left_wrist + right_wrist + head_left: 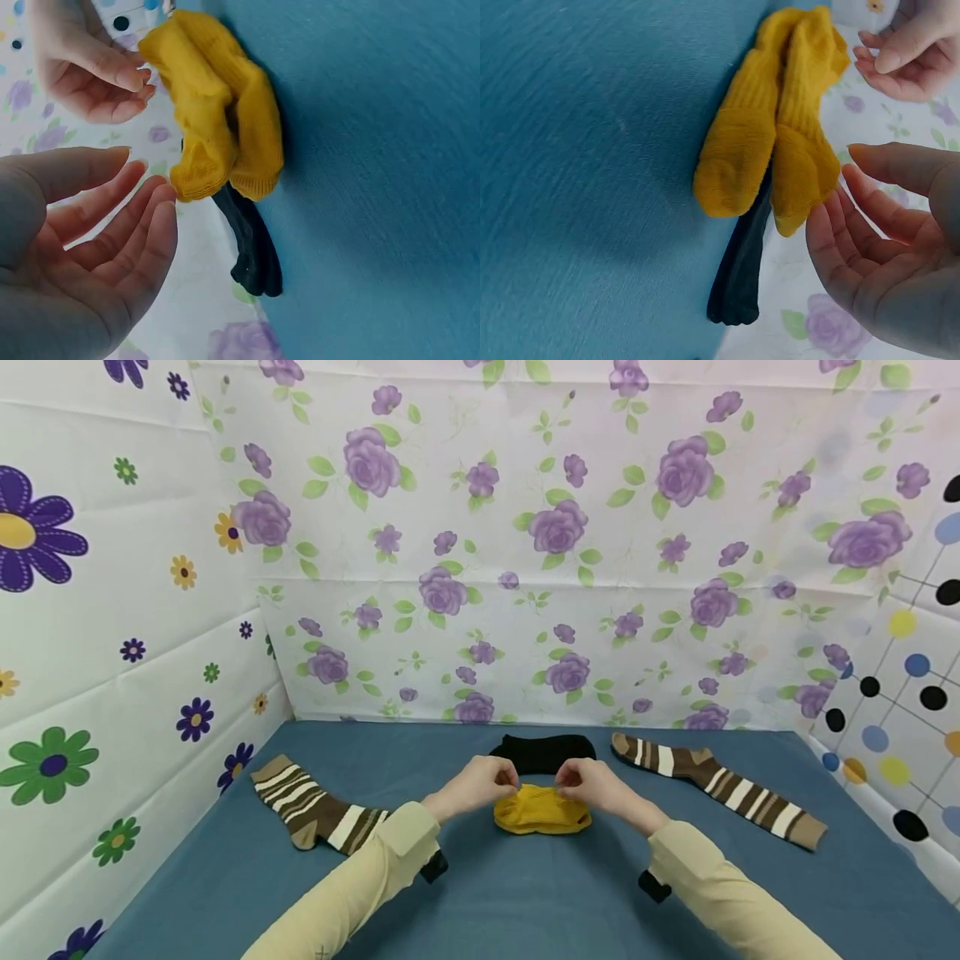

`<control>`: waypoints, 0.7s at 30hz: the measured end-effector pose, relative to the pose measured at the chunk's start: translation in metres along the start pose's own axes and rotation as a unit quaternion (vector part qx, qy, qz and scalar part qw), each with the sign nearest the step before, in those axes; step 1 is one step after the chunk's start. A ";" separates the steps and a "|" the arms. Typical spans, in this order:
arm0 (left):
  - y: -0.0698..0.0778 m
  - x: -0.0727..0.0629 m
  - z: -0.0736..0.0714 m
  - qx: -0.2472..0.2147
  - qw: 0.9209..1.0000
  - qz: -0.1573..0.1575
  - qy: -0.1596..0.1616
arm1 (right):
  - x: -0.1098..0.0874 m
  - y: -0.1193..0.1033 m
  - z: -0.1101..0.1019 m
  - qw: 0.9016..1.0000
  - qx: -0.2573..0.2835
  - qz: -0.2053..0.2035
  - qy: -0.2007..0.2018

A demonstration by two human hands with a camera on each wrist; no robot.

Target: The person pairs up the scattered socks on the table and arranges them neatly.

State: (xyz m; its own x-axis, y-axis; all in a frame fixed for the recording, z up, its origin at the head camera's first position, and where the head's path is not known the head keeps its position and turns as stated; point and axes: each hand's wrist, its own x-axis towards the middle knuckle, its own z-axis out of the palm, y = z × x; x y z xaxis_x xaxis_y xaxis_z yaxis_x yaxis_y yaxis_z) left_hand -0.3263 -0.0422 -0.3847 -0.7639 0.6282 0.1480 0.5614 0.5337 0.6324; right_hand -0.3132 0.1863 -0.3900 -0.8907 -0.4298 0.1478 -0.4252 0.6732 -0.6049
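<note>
Yellow socks (pixel 542 812), folded over on themselves, lie in the middle of the blue cloth. My left hand (pixel 483 783) is at their left end, thumb apart from its loosely bent fingers (pixel 154 225). Nothing is between them, and the fingertips are at the sock's edge; whether they touch it I cannot tell. On the other end, my right hand (pixel 596 785) is posed the same way, its fingers (pixel 832 232) against or just beside the yellow knit. Directly behind sits a folded black sock bundle (pixel 551 752), partly covered by the hands.
To the left lies a brown-and-white striped sock (pixel 307 802), partly hidden by the left sleeve (pixel 375 868). Another striped sock (pixel 720 777) stretches diagonally on the right. A flowered curtain (pixel 510 610) rises along the back edge of the blue cloth (pixel 525 902).
</note>
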 end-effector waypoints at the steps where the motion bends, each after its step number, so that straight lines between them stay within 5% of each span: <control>1: 0.001 0.001 0.002 0.017 1.000 0.004 -0.003 | -0.001 0.000 0.001 1.000 -0.011 -0.005 -0.003; 12: 0.007 -0.001 0.020 0.158 0.986 0.024 -0.040 | -0.008 -0.001 0.014 0.996 -0.058 -0.036 -0.058; 21: 0.009 -0.009 0.029 0.211 0.975 0.013 -0.061 | -0.012 0.003 0.020 0.989 -0.108 -0.063 -0.076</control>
State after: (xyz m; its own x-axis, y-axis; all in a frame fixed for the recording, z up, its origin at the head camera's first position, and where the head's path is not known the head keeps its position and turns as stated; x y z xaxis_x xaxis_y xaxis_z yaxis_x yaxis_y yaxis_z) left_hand -0.3052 -0.0259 -0.4025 -0.7184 0.6937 0.0513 0.6809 0.6862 0.2558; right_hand -0.3007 0.1810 -0.4095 -0.8007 -0.5934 0.0821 -0.5707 0.7139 -0.4056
